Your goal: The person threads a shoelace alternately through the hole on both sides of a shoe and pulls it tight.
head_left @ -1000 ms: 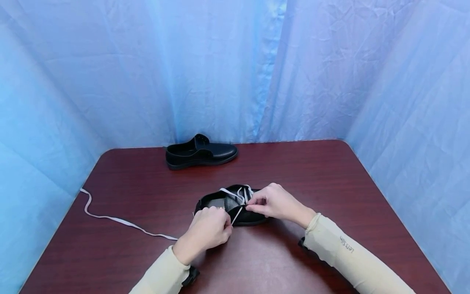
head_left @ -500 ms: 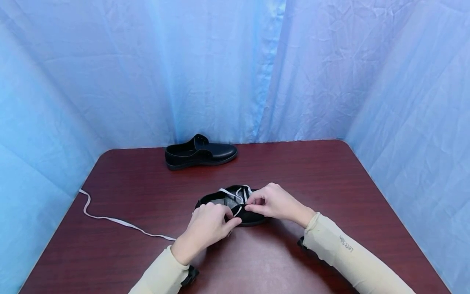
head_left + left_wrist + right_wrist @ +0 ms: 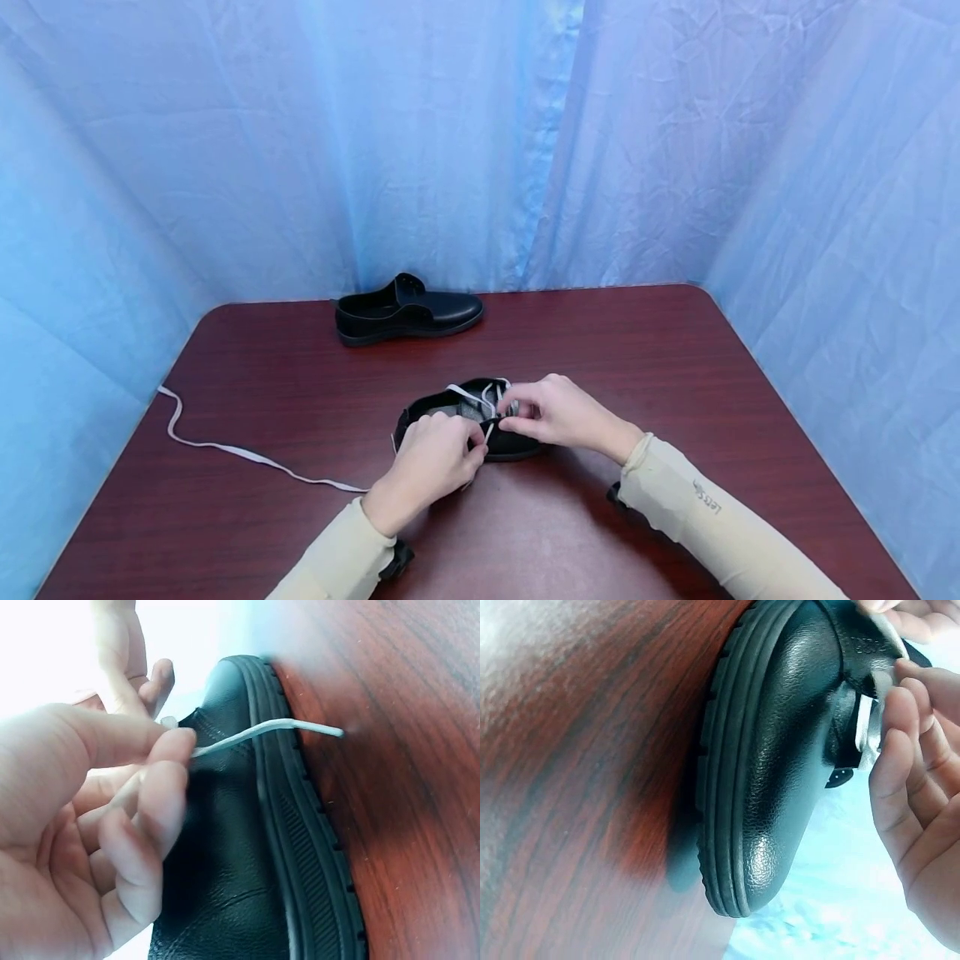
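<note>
So a white lace [image 3: 270,725] is pinched between the thumb and index finger of the left hand [image 3: 438,450], which is angled low over the near side of a black shoe [image 3: 517,447]; the lace's tip can be seen poking out past those fingers. The right hand [image 3: 566,412] is bent in from the other side, fingers curved, thumb and index held at the shoe's opening, but whether anything's gripped there can't be told. The shoe is set upright under both hands on the table [image 3: 615,333]. A second black shoe [image 3: 450,310] is parked well beyond them, and a long white strand [image 3: 255,456] is strewn out left of the left hand.
</note>
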`<action>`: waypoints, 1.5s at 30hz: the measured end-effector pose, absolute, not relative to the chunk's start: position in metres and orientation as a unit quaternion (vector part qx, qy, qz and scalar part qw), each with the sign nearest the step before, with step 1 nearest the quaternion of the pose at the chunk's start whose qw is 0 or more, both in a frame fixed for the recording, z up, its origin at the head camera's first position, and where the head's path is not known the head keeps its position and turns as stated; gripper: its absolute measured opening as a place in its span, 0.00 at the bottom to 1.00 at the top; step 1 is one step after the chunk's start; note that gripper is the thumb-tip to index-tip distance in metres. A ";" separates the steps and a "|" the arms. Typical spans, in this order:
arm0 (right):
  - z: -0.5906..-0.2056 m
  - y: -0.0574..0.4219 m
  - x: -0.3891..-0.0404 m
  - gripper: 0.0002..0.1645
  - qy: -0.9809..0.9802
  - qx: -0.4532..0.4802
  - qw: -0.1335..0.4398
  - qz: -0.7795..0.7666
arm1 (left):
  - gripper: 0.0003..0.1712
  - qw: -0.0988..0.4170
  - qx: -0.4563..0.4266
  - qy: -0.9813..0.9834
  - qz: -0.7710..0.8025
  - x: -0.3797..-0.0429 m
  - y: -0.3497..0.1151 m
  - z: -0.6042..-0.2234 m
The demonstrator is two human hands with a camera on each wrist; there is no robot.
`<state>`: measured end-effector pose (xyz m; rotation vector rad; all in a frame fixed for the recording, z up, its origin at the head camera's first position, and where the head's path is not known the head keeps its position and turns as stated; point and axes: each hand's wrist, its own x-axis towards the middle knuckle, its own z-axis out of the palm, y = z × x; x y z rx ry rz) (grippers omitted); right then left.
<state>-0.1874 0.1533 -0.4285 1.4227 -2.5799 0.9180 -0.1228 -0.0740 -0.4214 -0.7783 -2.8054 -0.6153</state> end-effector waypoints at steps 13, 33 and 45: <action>-0.427 0.154 -0.189 0.11 -0.835 0.490 0.039 0.247 | 0.07 0.048 -0.263 -0.941 -0.208 -0.121 -0.081 -0.419; -0.392 0.093 -0.201 0.14 -0.926 0.353 -0.035 0.131 | 0.07 0.106 -0.166 -0.961 -0.193 -0.148 -0.123 -0.398; -0.394 0.095 -0.208 0.08 -0.890 0.380 -0.035 0.247 | 0.06 0.080 -0.147 -0.966 -0.195 -0.162 -0.130 -0.404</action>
